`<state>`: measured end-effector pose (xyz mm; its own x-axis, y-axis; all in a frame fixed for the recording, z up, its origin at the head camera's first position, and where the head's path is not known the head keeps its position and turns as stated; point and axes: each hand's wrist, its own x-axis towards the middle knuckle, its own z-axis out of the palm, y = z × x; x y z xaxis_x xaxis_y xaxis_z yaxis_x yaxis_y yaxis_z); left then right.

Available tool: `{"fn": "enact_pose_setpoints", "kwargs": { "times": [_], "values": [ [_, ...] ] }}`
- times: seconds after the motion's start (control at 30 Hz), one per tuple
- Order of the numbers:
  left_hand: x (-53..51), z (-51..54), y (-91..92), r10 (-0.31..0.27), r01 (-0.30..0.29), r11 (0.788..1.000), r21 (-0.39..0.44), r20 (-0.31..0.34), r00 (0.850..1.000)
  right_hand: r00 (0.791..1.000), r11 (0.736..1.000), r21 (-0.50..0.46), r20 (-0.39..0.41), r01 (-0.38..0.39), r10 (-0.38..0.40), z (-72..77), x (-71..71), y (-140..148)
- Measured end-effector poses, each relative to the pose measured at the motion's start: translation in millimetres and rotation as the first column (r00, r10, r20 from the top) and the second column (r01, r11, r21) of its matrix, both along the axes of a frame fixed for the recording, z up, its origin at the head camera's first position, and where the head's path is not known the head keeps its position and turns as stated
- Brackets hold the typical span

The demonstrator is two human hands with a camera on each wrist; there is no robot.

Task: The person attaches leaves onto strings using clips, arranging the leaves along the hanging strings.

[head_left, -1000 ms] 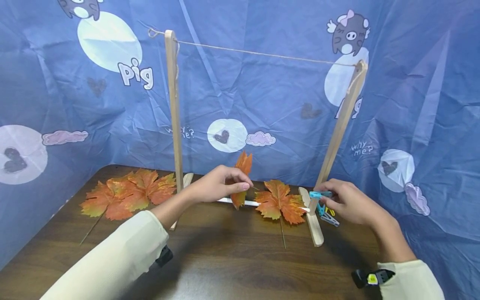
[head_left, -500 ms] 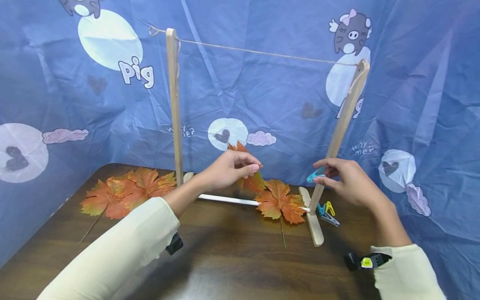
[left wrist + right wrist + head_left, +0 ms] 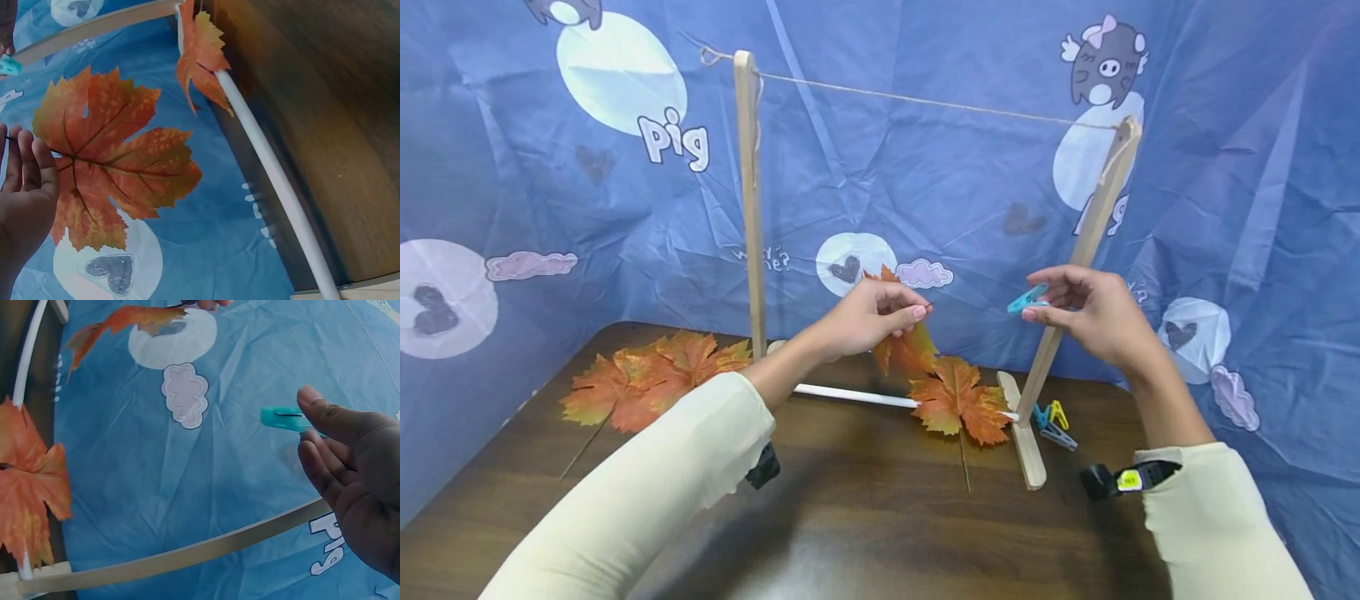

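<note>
My left hand [image 3: 874, 319] pinches the stem of an orange maple leaf [image 3: 910, 352]; the leaf [image 3: 112, 159] hangs beside the fingers in the left wrist view. At the right, my other hand [image 3: 1092, 312] holds a teal clothespin [image 3: 1027, 298] between thumb and fingers, in front of the right wooden post [image 3: 1093, 221]. That clothespin [image 3: 281, 418] points toward the leaf in the right wrist view. Both hands are raised above the table and below the string [image 3: 925, 98], which is strung between the two posts.
Two overlapping leaves [image 3: 681, 371] lie on the table [image 3: 880, 517] at the left. Another leaf [image 3: 961, 400] rests over the white rod [image 3: 857, 395] near the right foot [image 3: 1028, 454]. Several clothespins [image 3: 1058, 435] lie by the right post. The left post [image 3: 750, 200] stands behind my left forearm.
Both hands have risen, the left one also moving right with its leaf. The right hand has lifted the teal clothespin from beside the right post's base.
</note>
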<state>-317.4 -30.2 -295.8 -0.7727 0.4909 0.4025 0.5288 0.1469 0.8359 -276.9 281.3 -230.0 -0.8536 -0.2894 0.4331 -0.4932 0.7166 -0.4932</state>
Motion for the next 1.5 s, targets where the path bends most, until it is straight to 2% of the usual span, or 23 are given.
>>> {"fn": "enact_pose_setpoints", "kwargs": {
  "times": [0.2, 0.33, 0.43, 0.63, 0.93, 1.3, 1.5],
  "values": [
    [-5.5, 12.1, 2.8, 0.044, -0.044, 0.999, 0.015, -0.012, 0.999, 0.997, 0.998, -0.036, -0.061, 0.042, -0.044, 18.7, -4.1, -6.0],
    [-8.8, 22.7, 6.7, 0.036, -0.036, 0.999, 0.013, -0.012, 0.999, 0.994, 0.998, -0.012, -0.089, 0.064, -0.065, 33.7, -5.6, -11.6],
    [-11.3, 33.1, 10.8, 0.022, -0.022, 1.0, 0.005, -0.017, 1.0, 0.992, 0.997, 0.0, -0.102, 0.072, -0.072, 46.5, -7.2, -16.3],
    [-16.0, 59.0, 21.8, 0.013, -0.013, 1.0, 0.006, -0.044, 0.999, 0.979, 0.996, 0.004, -0.181, 0.093, -0.091, 75.6, -10.1, -25.7],
    [-23.8, 89.8, 35.5, 0.042, -0.038, 0.998, 0.041, -0.095, 0.995, 0.949, 0.986, 0.003, -0.273, 0.164, -0.157, 113.2, -13.3, -34.1],
    [-35.7, 112.5, 49.4, 0.052, -0.047, 0.998, 0.044, -0.144, 0.988, 0.933, 0.979, -0.036, -0.298, 0.202, -0.204, 148.1, -16.3, -30.2],
    [-38.7, 121.8, 55.1, 0.081, -0.077, 0.996, 0.038, -0.132, 0.988, 0.942, 0.964, -0.169, -0.232, 0.206, -0.242, 162.1, -18.8, -28.6]
  ]
}}
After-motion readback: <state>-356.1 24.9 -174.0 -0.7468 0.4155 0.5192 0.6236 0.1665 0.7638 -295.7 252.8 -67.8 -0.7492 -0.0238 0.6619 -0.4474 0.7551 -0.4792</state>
